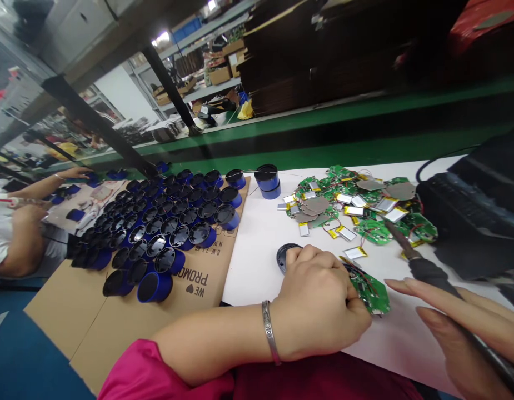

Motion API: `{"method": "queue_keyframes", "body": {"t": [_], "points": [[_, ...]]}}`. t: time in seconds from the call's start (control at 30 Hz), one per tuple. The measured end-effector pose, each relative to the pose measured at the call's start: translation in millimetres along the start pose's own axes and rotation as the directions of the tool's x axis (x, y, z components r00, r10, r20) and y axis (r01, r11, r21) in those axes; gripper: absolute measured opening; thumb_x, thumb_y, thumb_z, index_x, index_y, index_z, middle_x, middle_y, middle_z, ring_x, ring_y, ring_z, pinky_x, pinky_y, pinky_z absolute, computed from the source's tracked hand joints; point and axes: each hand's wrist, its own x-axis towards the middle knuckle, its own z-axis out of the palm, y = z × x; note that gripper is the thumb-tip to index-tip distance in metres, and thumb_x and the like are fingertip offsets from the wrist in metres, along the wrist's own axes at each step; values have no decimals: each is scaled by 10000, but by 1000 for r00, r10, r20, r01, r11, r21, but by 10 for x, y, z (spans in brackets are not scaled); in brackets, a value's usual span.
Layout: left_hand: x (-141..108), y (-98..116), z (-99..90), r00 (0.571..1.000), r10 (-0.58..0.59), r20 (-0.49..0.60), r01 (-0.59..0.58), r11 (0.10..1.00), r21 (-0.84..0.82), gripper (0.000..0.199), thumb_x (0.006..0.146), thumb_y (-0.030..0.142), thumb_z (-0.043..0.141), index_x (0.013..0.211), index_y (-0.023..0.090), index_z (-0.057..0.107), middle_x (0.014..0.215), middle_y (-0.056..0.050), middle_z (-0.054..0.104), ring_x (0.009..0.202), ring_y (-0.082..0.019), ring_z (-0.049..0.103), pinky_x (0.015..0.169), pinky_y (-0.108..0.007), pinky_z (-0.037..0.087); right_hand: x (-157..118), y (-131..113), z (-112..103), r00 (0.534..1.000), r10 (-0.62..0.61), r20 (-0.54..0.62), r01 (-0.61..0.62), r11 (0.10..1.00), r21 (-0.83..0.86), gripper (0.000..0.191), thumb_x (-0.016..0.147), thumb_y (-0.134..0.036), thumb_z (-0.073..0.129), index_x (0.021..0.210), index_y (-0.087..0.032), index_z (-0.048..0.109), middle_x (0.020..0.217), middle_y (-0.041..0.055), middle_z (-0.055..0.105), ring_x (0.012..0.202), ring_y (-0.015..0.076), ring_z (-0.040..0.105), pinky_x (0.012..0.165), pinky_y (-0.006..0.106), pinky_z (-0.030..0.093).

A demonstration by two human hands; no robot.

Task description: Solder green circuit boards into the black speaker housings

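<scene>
My left hand (321,303), a metal bracelet at its wrist, is closed over the white worktop. A green circuit board (372,294) with dark wires juts out from between its thumb and forefinger. Beyond the knuckles lies a round black plastic part (285,256), partly covered by the fingers; whether they touch it is hidden. On the right, my right hand (460,322) grips the dark handle of a soldering iron (427,270). The iron's tip points up and left, over the heap of boards.
Green circuit boards (373,230) and silver battery cells (354,211) lie heaped ahead. Two stacked blue housings (268,182) stand beside them. Many blue cylindrical housings (156,286) cover the cardboard (210,272) on the left. A dark bulky object (469,205) stands right. Another person's arm (21,239) is far left.
</scene>
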Motion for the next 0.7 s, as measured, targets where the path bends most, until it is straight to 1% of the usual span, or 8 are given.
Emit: {"method": "queue_keyframes", "body": {"t": [0.07, 0.13, 0.27, 0.33, 0.4, 0.47, 0.53, 0.7], "points": [[-2, -4, 13, 1000, 3, -3, -3, 1000, 4, 173, 832, 255, 594, 711, 177, 691, 928, -65, 742, 960, -252, 620, 923, -460, 469, 94, -95, 9, 993, -119, -18, 119, 993, 6, 330, 1080, -298, 522, 1395, -247, 608, 1163, 36, 686, 941, 137, 681, 758, 230, 536], [-8, -10, 23, 1000, 2, -5, -2, 1000, 2, 171, 836, 252, 593, 722, 180, 698, 935, -63, 741, 968, -254, 624, 932, -464, 472, 171, -149, 24, 984, -175, -24, 175, 984, 8, 309, 1088, -247, 487, 1378, -207, 586, 1110, 33, 690, 910, 124, 673, 802, 218, 545], [-15, -22, -14, 1000, 12, 10, -12, 999, -34, 149, 833, 255, 619, 725, 199, 705, 1036, -55, 732, 1044, -269, 629, 973, -482, 479, 215, -147, 73, 975, -220, -16, 220, 975, -4, 292, 1085, -237, 473, 1349, -142, 555, 1082, 39, 690, 896, 113, 669, 903, 178, 559], [1, -25, -68, 999, 26, 35, -23, 996, -83, 110, 827, 311, 689, 792, 214, 728, 1131, -59, 713, 1135, -287, 611, 1008, -474, 488, 202, -132, 101, 974, -225, -20, 225, 974, -11, 286, 1083, -231, 470, 1334, -124, 557, 1075, 51, 685, 901, 112, 666, 916, 172, 555], [39, -27, -127, 996, 43, 73, -36, 995, -95, 261, 800, 422, 785, 947, 212, 735, 1192, -79, 691, 1192, -303, 585, 1037, -451, 502, 183, -131, 130, 973, -229, -16, 228, 974, -7, 276, 1090, -243, 452, 1313, -121, 561, 1091, 66, 680, 915, 113, 665, 920, 173, 551], [93, -24, -169, 989, 59, 139, -56, 998, -26, 486, 782, 522, 834, 1088, 172, 694, 1191, -110, 686, 1166, -311, 589, 1034, -439, 518, 160, -147, 161, 978, -205, -19, 206, 979, 2, 286, 1089, -256, 455, 1324, -127, 555, 1115, 68, 682, 935, 116, 671, 933, 183, 552], [144, -17, -182, 974, 74, 216, -92, 993, 75, 586, 818, 563, 817, 1169, 126, 647, 1168, -133, 692, 1108, -316, 612, 1003, -446, 536, 141, -170, 188, 987, -157, -41, 157, 988, 1, 294, 1076, -264, 484, 1337, -148, 552, 1146, 50, 691, 970, 117, 678, 969, 196, 548], [213, 34, -173, 949, 139, 284, -197, 963, 186, 458, 910, 434, 702, 1198, 90, 612, 1167, -160, 697, 1068, -322, 647, 943, -436, 559, 158, -156, 219, 996, 17, -88, -18, 1000, -13, 281, 1065, -317, 484, 1301, -205, 587, 1159, 25, 699, 1015, 133, 684, 1017, 239, 541]]}}
